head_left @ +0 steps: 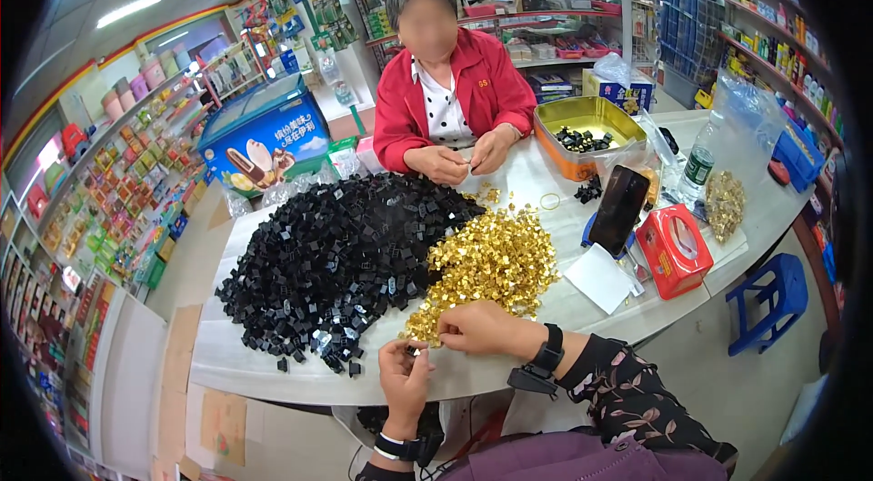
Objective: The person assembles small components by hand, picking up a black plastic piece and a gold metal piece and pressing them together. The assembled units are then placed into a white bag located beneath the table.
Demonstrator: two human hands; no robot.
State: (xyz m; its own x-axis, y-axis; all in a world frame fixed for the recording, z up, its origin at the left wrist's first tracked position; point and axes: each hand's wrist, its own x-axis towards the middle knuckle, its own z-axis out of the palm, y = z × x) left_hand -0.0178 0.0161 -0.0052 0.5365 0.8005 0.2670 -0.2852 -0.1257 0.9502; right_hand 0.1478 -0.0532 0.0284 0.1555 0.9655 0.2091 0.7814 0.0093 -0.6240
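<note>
A large heap of small black plastic pieces (327,263) covers the left and middle of the table. Against its right side lies a smaller heap of shiny gold metal pieces (496,267). My left hand (403,381) is at the near edge of the heaps, thumb and fingers pinched around something small that I cannot make out. Close beside it, my right hand (491,328) rests at the near edge of the gold heap, its fingers closed. Whatever the right fingertips hold is hidden. Both wrists wear dark bands.
Across the white table (618,335), a person in a red jacket (446,131) pinches something small. A gold tin (591,122) holds black pieces. To the right are a dark phone (618,208), red tissue box (675,249), plastic bottle (700,158) and blue stool (771,299).
</note>
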